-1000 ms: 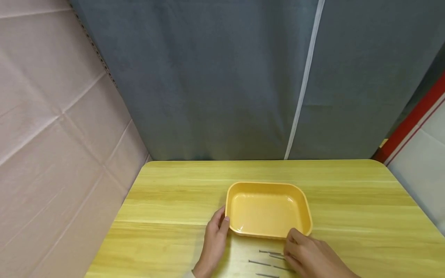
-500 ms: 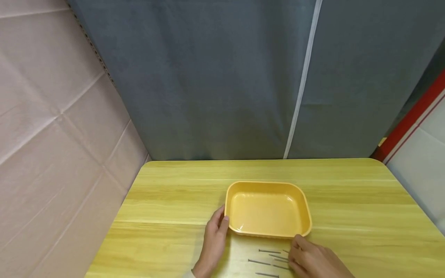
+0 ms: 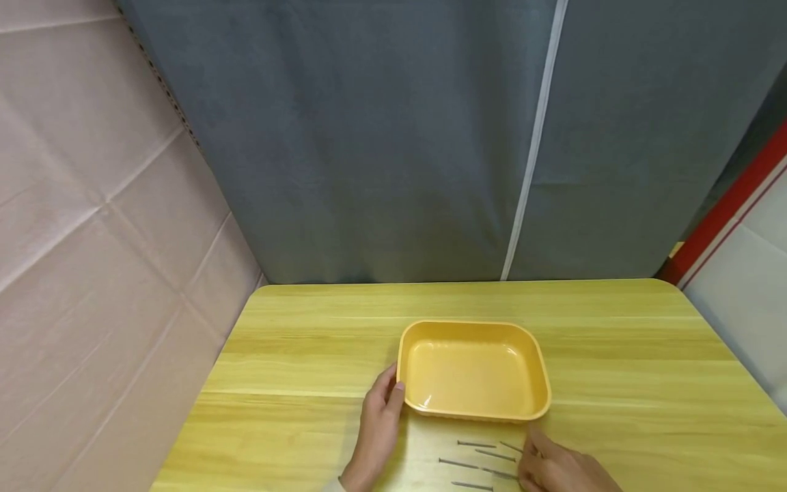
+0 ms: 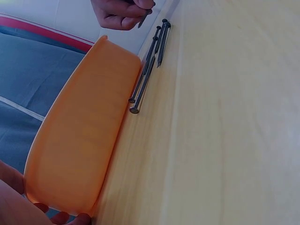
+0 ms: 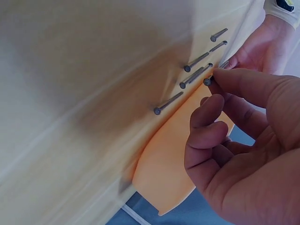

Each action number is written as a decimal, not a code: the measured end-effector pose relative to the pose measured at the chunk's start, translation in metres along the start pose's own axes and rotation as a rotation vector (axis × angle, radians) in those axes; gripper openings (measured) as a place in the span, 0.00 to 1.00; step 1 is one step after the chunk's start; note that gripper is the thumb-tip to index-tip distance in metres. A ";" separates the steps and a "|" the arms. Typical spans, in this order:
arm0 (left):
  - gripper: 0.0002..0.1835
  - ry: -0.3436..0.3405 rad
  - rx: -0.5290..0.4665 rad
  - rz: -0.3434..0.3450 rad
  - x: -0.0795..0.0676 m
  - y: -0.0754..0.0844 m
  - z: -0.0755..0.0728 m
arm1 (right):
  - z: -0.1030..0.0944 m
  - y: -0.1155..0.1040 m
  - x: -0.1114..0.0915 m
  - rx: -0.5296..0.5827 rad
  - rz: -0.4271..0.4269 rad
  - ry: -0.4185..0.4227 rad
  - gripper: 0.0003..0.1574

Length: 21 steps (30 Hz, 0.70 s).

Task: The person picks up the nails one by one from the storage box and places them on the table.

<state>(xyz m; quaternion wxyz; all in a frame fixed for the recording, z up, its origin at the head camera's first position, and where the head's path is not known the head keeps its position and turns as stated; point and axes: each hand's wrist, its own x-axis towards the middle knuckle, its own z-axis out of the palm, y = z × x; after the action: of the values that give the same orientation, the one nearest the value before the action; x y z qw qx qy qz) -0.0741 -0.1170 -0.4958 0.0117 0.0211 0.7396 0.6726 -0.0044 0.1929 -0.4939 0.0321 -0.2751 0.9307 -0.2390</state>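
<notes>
My left hand (image 3: 379,424) grips the left end of a yellow plastic tray (image 3: 473,376), its thumb by the rim. In the left wrist view, fingertips wrap the near end of the tray (image 4: 79,126), which looks orange there. My right hand (image 3: 562,468) is just off the tray's front right corner. Between thumb and forefinger it pinches a nail (image 5: 207,81), best seen in the right wrist view. Several loose metal nails (image 3: 458,463) lie on the table in front of the tray, left of my right hand. Nothing lies inside the tray.
The yellow wood-grain table (image 3: 295,355) carries the tray and the nails. Behind it hangs a grey-blue curtain (image 3: 369,150) with a white strip. A pale creased covering (image 3: 111,273) stands at the left, and a red-edged white panel (image 3: 750,287) at the right.
My right hand has shifted a little right and toward the table's near side, uncovering more of the loose nails. The left hand and the tray have stayed nearly in place.
</notes>
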 end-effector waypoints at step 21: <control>0.26 0.018 0.008 -0.007 -0.002 0.000 -0.002 | 0.016 0.009 -0.010 -0.001 0.024 -0.027 0.27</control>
<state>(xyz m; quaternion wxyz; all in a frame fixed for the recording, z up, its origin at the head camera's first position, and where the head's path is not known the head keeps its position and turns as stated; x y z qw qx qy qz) -0.0726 -0.1189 -0.4956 0.0074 0.0127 0.7424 0.6698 0.0026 0.1980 -0.5126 0.0474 -0.2669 0.9336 -0.2343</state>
